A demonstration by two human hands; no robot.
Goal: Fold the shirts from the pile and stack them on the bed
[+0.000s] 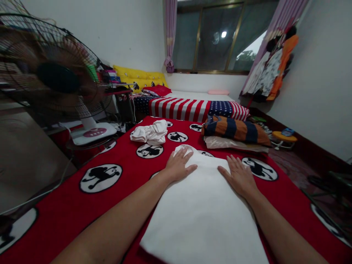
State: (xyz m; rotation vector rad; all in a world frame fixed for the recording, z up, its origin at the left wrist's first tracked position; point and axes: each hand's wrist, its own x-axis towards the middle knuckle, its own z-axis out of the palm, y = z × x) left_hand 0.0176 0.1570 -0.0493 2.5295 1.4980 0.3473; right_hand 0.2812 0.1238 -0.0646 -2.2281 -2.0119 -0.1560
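A white cloth point(202, 212) lies flat and folded on the red blanket point(68, 205) with black-and-white monkey circles. My left hand point(178, 165) rests palm down on the cloth's far left part, fingers spread. Over on the cloth's far right edge, my right hand point(239, 176) presses flat in the same way. Neither hand grips anything. A crumpled white garment point(151, 132) lies further back on the left, apart from both hands.
A stack of folded clothes point(236, 134), topmost orange and navy striped, sits behind my right hand. An electric fan point(55, 80) stands at the left. A second bed with a stars-and-stripes cover point(189, 108) lies beyond. Clothes hang point(272, 69) by the window at right.
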